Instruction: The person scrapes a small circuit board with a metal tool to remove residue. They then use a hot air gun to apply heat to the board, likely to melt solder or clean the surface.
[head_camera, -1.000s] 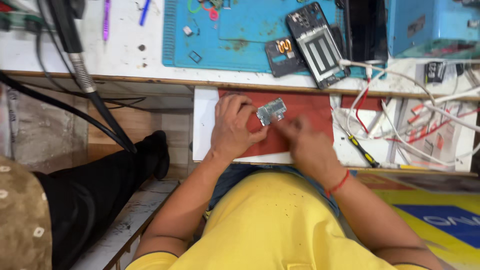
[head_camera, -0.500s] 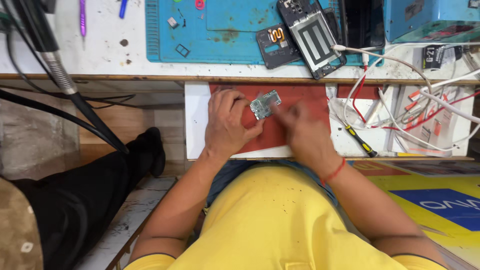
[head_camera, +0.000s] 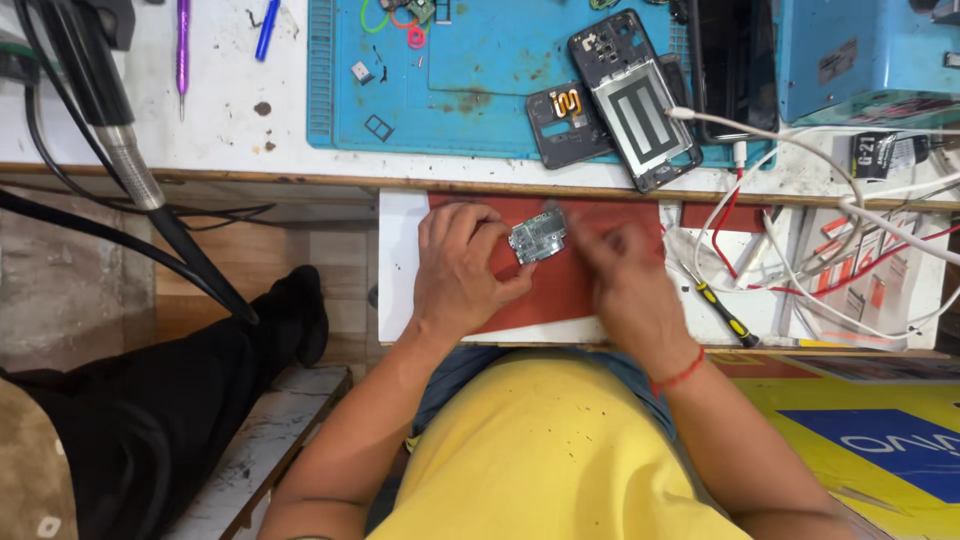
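A small silvery circuit board (head_camera: 537, 238) is pinched by the left hand (head_camera: 462, 265) over the smooth red mat (head_camera: 560, 290). The right hand (head_camera: 625, 275), blurred, is just beside the board; grip cannot be told.

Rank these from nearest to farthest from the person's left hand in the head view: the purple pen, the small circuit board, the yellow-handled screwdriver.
1. small circuit board: in the left hand grip, over the red mat.
2. yellow-handled screwdriver: on the hand's right, past the right hand.
3. purple pen: far bench corner, upper left.
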